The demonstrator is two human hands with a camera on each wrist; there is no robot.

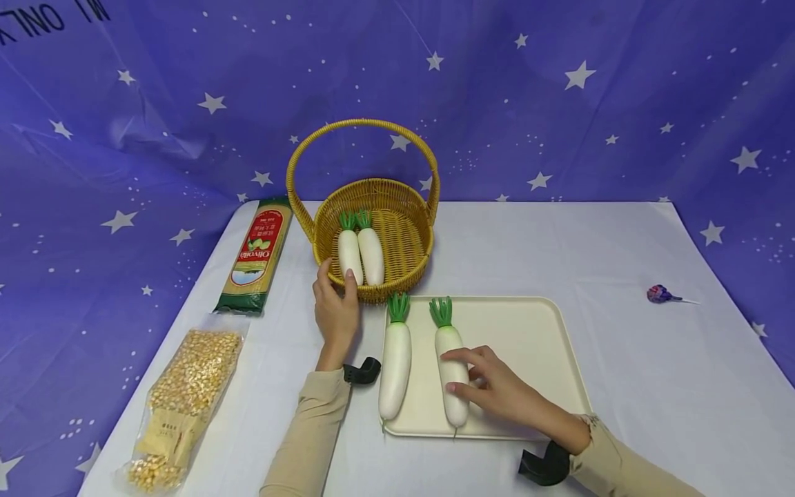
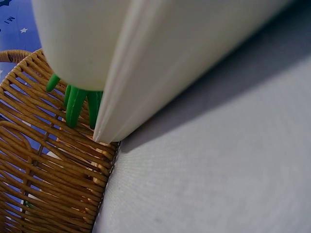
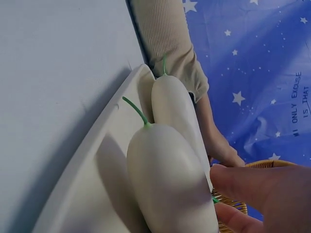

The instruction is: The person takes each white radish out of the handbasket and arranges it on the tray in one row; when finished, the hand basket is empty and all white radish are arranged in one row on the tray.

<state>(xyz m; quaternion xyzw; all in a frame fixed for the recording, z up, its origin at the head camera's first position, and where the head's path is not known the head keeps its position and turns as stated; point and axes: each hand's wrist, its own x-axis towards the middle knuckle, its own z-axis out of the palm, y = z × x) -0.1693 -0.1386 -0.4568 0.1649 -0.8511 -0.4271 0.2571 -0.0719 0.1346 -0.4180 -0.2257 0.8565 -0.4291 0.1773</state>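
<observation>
Two white radishes with green tops [image 1: 361, 257] lie side by side inside a wicker basket [image 1: 406, 279]. My left hand [image 1: 337, 314] rests against the basket's front left rim, thumb and fingers spread apart. On a cream tray [image 1: 515, 331] lie two more: a left radish [image 1: 395, 369] along the tray's left edge and a right radish [image 1: 452, 345] beside it. My right hand [image 1: 497, 386] reaches over the right radish from the right, with a gap between thumb and index finger. In the right wrist view, fingertips [image 3: 221, 177] are close beside that radish [image 3: 167, 177]; contact is unclear.
A pasta packet [image 1: 254, 259] lies left of the basket, with a bag of corn kernels [image 1: 189, 386] nearer the front. A wrapped lollipop [image 1: 660, 294] is at the far right of the white table. Behind stands a blue starry backdrop [image 1: 484, 103]. The basket's tall handle [image 1: 363, 123] arches upward.
</observation>
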